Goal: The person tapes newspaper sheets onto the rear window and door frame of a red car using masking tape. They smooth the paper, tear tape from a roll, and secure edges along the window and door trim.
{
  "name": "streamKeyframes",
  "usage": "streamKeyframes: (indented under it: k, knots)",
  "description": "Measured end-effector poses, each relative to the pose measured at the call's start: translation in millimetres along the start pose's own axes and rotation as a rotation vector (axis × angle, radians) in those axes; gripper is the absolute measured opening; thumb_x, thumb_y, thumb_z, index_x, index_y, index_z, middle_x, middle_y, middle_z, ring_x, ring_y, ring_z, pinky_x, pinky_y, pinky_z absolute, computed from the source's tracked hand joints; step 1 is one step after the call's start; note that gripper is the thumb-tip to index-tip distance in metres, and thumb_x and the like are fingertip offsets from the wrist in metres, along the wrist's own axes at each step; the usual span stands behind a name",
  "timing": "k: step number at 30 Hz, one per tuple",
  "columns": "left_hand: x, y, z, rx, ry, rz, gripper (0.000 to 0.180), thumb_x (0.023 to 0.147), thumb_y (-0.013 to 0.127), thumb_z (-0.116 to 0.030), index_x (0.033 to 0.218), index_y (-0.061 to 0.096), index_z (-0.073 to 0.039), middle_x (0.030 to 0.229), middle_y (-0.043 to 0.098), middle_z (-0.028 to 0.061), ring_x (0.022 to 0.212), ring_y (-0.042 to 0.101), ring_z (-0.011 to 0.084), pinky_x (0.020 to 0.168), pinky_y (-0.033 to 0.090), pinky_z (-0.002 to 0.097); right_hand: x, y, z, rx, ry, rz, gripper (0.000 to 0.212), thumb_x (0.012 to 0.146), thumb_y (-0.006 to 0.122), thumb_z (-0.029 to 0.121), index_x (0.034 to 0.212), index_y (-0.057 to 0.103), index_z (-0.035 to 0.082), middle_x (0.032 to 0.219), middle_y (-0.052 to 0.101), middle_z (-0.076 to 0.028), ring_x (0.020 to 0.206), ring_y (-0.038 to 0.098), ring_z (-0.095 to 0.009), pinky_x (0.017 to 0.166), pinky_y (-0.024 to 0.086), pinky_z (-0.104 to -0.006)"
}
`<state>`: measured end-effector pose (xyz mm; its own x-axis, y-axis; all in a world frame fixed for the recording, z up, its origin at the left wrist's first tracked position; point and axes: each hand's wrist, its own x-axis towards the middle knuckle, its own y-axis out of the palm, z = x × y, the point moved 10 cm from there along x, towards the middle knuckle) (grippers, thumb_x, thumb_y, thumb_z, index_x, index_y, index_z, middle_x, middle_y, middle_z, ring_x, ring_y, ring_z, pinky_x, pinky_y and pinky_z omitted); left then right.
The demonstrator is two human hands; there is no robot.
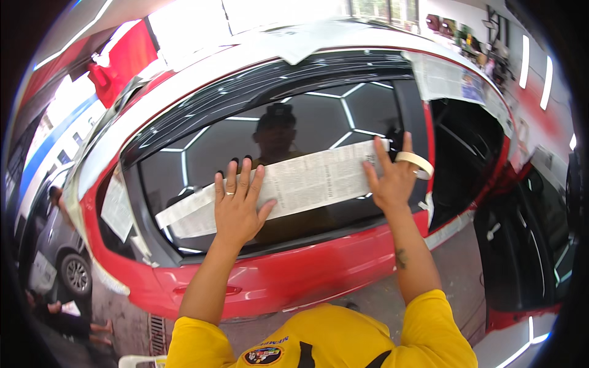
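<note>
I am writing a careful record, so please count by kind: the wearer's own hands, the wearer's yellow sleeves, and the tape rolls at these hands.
Hands: 2 (left hand, right hand)
Yellow sleeves: 2
Tape roll: 1, at the right hand
Total: 5

Left hand [238, 207] covers part of the newspaper strip [313, 183]; print on the rest too small to read. Right hand [394, 184] hides a bit of the strip's right end and part of the tape roll [423, 163]; can't tell how the roll sits on it. Yellow shirt [337, 334] cut off by lower edge. Person [67, 319] at lower left, probably seated, head lost in the dark rim. Grey car [52, 242] and dark panel [512, 257] run into the rim too. Clutter [475, 43] upper right: blurred, too small to name.
</note>
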<state>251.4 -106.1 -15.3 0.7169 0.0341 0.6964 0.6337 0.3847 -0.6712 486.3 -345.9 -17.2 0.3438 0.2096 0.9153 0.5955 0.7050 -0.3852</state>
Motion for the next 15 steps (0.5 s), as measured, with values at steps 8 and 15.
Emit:
streamKeyframes:
  k: [8,15]
  knots:
    - [-95.1,-44.1,150.3,0.202,-0.203,0.061,0.085,0.093,0.074,-0.047,0.166,0.045,-0.014,0.178,0.022,0.0263,0.166,0.014,0.0471,0.132,0.010,0.0627,-2.1,4.7,1.4,0.110,-0.006,0.006,0.067,0.090,0.085,0.046,0.153,0.065,0.033,0.168,0.036,-0.031,0.143,0.046,-0.053,0.114,0.041,-0.0569]
    - [-66.8,-41.6,57.1,0.143,-0.402,-0.176,0.076,0.103,0.063,-0.044,0.168,0.042,-0.012,0.179,0.017,0.0267,0.165,0.006,0.0533,0.129,0.003,0.0678,-2.7,4.1,-1.3,0.089,0.010,0.026,0.064,0.092,0.082,0.045,0.152,0.066,0.029,0.167,0.038,-0.030,0.140,0.048,-0.052,0.111,0.042,-0.0573]
